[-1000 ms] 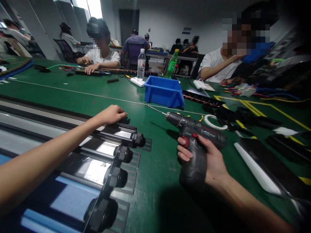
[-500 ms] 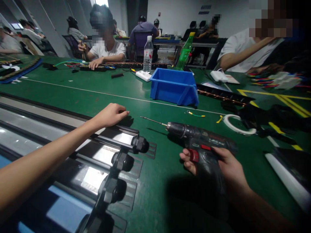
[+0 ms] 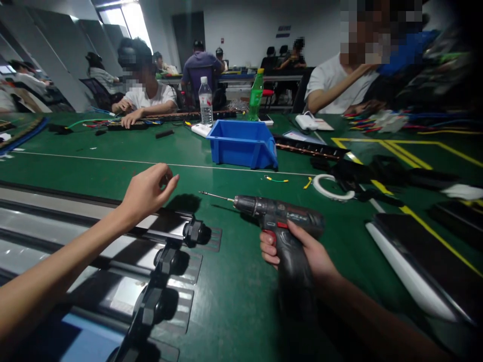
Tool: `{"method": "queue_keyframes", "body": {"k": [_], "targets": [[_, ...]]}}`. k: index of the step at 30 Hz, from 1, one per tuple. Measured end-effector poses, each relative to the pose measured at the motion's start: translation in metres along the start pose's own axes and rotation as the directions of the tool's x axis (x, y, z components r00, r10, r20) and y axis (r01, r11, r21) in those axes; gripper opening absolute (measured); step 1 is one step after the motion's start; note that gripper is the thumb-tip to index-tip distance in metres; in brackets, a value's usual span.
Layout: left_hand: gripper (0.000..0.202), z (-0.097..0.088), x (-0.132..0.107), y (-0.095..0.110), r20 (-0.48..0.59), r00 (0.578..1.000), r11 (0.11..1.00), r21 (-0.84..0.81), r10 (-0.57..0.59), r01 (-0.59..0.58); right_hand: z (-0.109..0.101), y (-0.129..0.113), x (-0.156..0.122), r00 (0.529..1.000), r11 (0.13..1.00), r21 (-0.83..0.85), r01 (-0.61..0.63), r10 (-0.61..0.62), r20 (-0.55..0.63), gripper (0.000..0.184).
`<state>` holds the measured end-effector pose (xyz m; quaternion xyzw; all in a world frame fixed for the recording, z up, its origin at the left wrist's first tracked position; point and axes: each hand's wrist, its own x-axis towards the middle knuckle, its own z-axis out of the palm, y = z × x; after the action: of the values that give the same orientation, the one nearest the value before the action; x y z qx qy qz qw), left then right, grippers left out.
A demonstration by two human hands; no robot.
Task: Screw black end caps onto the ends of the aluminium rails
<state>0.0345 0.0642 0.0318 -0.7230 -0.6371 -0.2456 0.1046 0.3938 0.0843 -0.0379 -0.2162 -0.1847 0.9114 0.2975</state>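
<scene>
Green tabletop [image 3: 222, 311] spreads before your head camera, with grey walls and a bright window [image 3: 124, 22] at 11 o'clock; one co-worker [image 3: 156, 98] sits at 11 o'clock, another [image 3: 326, 88] at 1 o'clock. Straight ahead at 12 stands a blue bin [image 3: 243, 153], a clear bottle [image 3: 206, 106] and a green bottle [image 3: 256, 95] beyond it. Your right hand [image 3: 317, 255] is wrapped round the grip of a black drill [image 3: 279, 208] at 1 o'clock, fingers by its red trigger, the thin bit [image 3: 215, 195] pointing toward 10. Your left hand [image 3: 146, 192], at 10 to 11 o'clock, is loosely curled, a small gap between thumb and fingers, near the far edge of the long metal cases [image 3: 92, 206]. Black fittings [image 3: 196, 232] and slotted plates [image 3: 184, 309] jut from their ends, and bare table runs between those plates and the drill, down toward 6. At 2 o'clock a black-and-white case [image 3: 411, 276] and a white ring [image 3: 317, 188] bound your right side. The drill's base sinks into shadow, the cases are cut off at 8 to 9 o'clock, and dark clutter around 2 is hard to make out.
</scene>
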Motion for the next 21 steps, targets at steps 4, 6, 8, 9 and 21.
{"method": "queue_keyframes", "body": {"k": [4,6,8,9,21], "targets": [[0.037,-0.018,-0.021,0.035,0.166,0.985,0.999,0.007,0.041,-0.043,-0.004,-0.001,-0.007,1.0,0.999,-0.03,-0.02,0.021,0.018,0.038],[0.032,-0.022,-0.039,0.047,0.192,0.98,0.998,-0.048,0.049,-0.04,-0.006,-0.002,-0.008,0.999,0.999,-0.029,-0.034,0.034,0.028,0.038],[0.027,-0.02,-0.057,0.053,0.247,0.968,0.995,-0.104,0.03,-0.005,-0.01,-0.003,-0.009,0.999,0.999,-0.022,-0.03,0.03,0.019,0.038],[0.026,-0.018,-0.064,0.054,0.271,0.963,0.993,-0.115,0.013,0.019,-0.012,-0.003,-0.01,0.999,0.999,-0.019,-0.034,0.034,0.013,0.038],[0.035,-0.006,-0.069,0.05,0.492,0.859,0.973,-0.093,-0.14,0.211,-0.008,-0.007,-0.031,0.996,0.983,-0.162,-0.084,0.078,-0.047,0.041]]}}
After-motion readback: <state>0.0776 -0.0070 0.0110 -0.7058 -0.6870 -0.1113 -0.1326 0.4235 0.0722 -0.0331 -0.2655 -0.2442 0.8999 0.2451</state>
